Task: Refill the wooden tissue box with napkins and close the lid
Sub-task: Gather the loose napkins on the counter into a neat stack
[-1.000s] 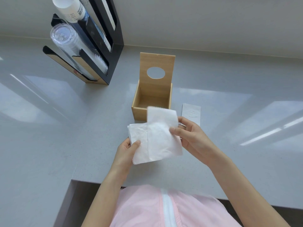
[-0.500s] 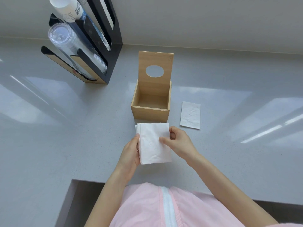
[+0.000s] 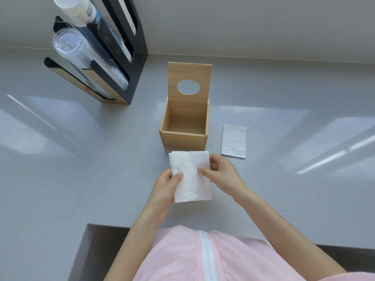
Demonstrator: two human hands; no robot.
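Two hands hold one stack of white napkins (image 3: pixel 190 175) just in front of the wooden tissue box (image 3: pixel 183 128). The left hand (image 3: pixel 165 186) has its grip clamped on the stack's left edge, thumb on top. The right hand (image 3: pixel 222 173) pinches the right edge between thumb and fingers. The box stands on the grey surface (image 3: pixel 81 159), looks empty, and its lid (image 3: pixel 189 82) stands upright at the back with the oval hole facing the person. A single napkin (image 3: pixel 233 141) lies flat just right of the box, apart from it.

The step in hand seems to be squaring the stack before loading. To do it well, align the edges so no sheet sticks out, keep both grips firm at the sides so the soft paper does not fan or sag, then lower the stack level into the opening, clear of the walls. The loose napkin likely belongs in as well before the lid comes down.
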